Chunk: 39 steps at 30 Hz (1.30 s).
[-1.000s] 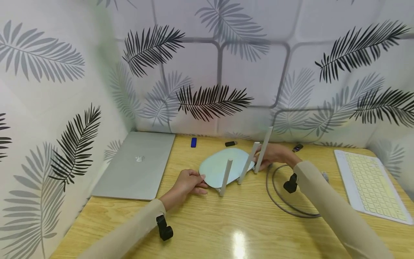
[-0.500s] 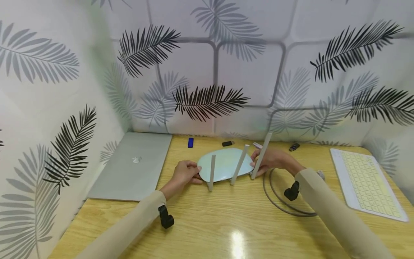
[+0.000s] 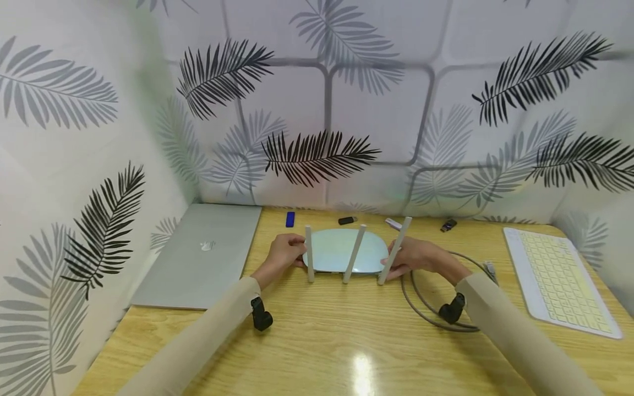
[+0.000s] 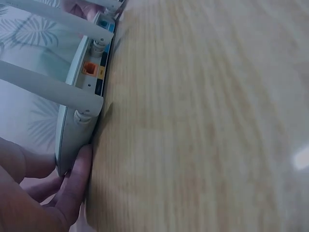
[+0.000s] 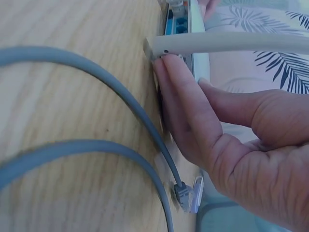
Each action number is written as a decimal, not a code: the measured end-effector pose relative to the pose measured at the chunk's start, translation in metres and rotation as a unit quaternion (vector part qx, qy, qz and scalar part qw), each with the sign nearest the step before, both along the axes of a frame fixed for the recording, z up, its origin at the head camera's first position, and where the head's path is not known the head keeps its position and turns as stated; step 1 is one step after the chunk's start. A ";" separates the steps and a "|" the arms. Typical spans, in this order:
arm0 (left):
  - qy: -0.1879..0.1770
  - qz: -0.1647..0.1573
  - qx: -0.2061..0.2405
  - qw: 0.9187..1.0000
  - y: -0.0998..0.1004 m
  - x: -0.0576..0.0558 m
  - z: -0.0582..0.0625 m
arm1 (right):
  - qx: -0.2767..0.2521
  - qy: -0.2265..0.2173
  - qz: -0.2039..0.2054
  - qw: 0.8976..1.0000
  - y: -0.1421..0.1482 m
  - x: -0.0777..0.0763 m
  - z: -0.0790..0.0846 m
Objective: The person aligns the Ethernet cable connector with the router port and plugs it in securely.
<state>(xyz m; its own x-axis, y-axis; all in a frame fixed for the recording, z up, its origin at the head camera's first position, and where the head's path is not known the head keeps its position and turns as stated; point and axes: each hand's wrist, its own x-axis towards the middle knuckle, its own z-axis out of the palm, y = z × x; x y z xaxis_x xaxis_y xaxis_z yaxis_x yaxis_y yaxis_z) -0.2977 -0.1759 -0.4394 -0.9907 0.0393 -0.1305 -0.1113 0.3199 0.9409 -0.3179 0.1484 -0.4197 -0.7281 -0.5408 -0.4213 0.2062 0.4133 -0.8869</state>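
Leaf-printed fabric (image 3: 381, 110) rises behind a wood-grain desk (image 3: 317, 335) in the head view. Just right of mid-frame is a pale router (image 3: 329, 250), its three antennas (image 3: 354, 253) standing along the near edge. The left hand (image 3: 282, 254) pinches its left end, thumb (image 4: 38, 164) above and fingers (image 4: 77, 186) beneath; the right hand (image 3: 416, 256) is clamped on the opposite end, beside the outermost antenna. Toward the left wrist view's top, the router shows an orange socket (image 4: 90, 68). Four small USB sticks (image 3: 290, 219) lie spread along the desk's back; a closed laptop (image 3: 198, 258) fills centre-left, a grey cable (image 5: 48, 54) loops to the router's right, a white keyboard (image 3: 564, 280) farther right.
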 end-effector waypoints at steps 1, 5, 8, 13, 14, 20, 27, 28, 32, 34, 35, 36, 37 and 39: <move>0.001 -0.003 -0.006 1.000 0.000 -0.001 0.000 | -0.006 -0.002 -0.005 1.000 0.000 0.001 -0.001; 0.003 -0.013 -0.024 1.000 0.000 -0.007 0.001 | -0.017 -0.006 -0.022 1.000 -0.002 0.004 -0.002; -0.007 -0.014 -0.029 0.999 0.001 -0.010 0.003 | -0.004 0.007 -0.037 0.999 -0.004 0.006 -0.003; -0.023 -0.018 -0.029 0.999 0.002 -0.013 0.006 | 0.036 0.046 -0.059 0.997 -0.009 0.006 -0.003; -0.023 -0.022 -0.029 0.999 0.002 -0.013 0.006 | 0.039 0.055 -0.059 0.996 -0.010 0.006 -0.003; -0.025 -0.040 -0.037 0.998 0.002 -0.016 0.009 | 0.036 0.096 -0.064 0.993 -0.010 0.006 -0.003; -0.048 -0.039 -0.029 0.998 0.001 -0.015 0.012 | 0.045 0.110 -0.079 0.990 -0.010 0.003 -0.004; -0.048 -0.041 -0.030 0.998 0.001 -0.015 0.012 | 0.047 0.112 -0.083 0.989 -0.010 0.003 -0.004; -0.047 -0.047 -0.032 0.997 0.003 -0.014 0.014 | 0.039 0.110 -0.093 0.989 -0.010 0.003 -0.003; -0.045 -0.052 -0.035 0.997 0.004 -0.013 0.014 | 0.036 0.108 -0.096 0.989 -0.010 0.003 -0.004; -0.043 -0.054 -0.036 0.997 0.004 -0.012 0.014 | 0.034 0.108 -0.096 0.989 -0.009 0.004 -0.003; -0.043 -0.055 -0.034 0.997 0.005 -0.012 0.014 | 0.031 0.107 -0.098 0.989 -0.008 0.004 -0.003; -0.042 -0.055 -0.036 0.997 0.006 -0.011 0.014 | 0.029 0.104 -0.100 0.989 -0.007 0.004 -0.002; -0.039 -0.052 -0.036 0.997 0.006 -0.011 0.014 | 0.023 0.103 -0.105 0.989 -0.002 0.004 0.001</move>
<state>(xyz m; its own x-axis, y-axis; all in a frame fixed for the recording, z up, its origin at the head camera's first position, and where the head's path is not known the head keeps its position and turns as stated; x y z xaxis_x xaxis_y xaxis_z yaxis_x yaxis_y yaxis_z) -0.3088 -0.1699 -0.4253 -0.9686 0.1284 -0.2128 -0.1457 0.4003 0.9047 -0.3134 0.1461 -0.4187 -0.8954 -0.3520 -0.2728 0.1090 0.4207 -0.9006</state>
